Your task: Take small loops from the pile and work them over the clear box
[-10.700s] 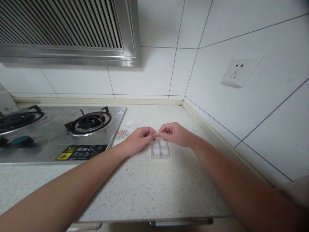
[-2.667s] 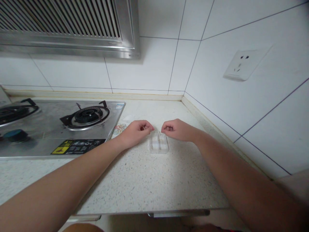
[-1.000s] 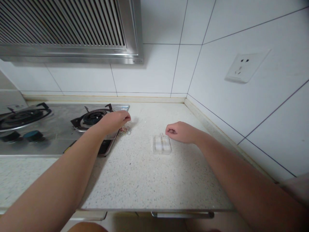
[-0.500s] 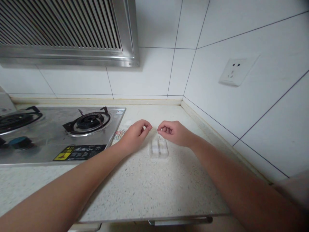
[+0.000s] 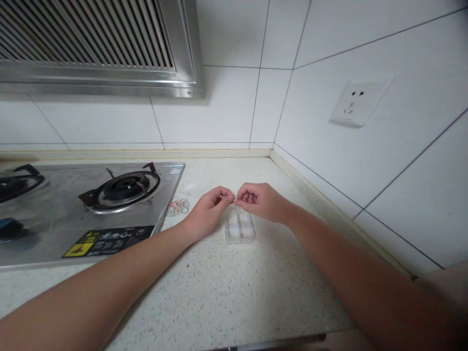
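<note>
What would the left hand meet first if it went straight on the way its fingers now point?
The right hand, whose fingers almost touch those of the left hand above the clear plastic box, a small band pinched between them. Depth is hard to judge.

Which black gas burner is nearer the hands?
The black burner at the right end of the steel hob, fully in view; the other burner is cut off at frame left.

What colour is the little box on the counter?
The box is clear, see-through; head view.
</note>
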A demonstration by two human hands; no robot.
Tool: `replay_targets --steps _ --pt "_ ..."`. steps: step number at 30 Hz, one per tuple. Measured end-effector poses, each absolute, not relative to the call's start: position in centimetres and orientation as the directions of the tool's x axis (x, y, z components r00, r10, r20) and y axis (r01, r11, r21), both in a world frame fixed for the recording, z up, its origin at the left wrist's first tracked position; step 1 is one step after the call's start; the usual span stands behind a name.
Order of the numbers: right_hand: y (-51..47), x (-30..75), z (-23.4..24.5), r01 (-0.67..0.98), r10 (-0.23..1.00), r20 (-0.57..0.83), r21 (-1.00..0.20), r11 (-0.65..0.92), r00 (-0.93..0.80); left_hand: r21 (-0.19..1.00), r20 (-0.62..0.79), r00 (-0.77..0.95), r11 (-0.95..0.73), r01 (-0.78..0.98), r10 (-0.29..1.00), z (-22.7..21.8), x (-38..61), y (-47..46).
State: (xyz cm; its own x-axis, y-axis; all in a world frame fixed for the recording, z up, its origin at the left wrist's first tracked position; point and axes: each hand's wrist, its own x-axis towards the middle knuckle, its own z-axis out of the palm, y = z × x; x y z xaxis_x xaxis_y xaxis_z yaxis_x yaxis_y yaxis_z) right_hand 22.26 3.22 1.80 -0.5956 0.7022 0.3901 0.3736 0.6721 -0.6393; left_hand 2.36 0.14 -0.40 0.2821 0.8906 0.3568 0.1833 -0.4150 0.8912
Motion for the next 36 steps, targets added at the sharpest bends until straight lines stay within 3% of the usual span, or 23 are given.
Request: replay_targets --steps 11,18,36 --pt "3.3 22.1 1.7 0.321 0.756 0.385 -0.735 0.598 -0.529 0.894 0.354 0.293 -0.414 0.173 0.888 -0.8 2.2 0.6" --pt "3.3 22.1 1.6 0.307 0.782 0.408 -0.755 0.579 -0.470 0.874 0.352 0.263 -0.416 0.252 0.898 -0.7 1.9 0.5" --pt "2.8 22.0 1.9 0.264 0.775 0.393 -0.782 0.565 -0.494 0.904 0.326 0.245 -0.377 0.202 0.913 -0.3 1.7 0.1"
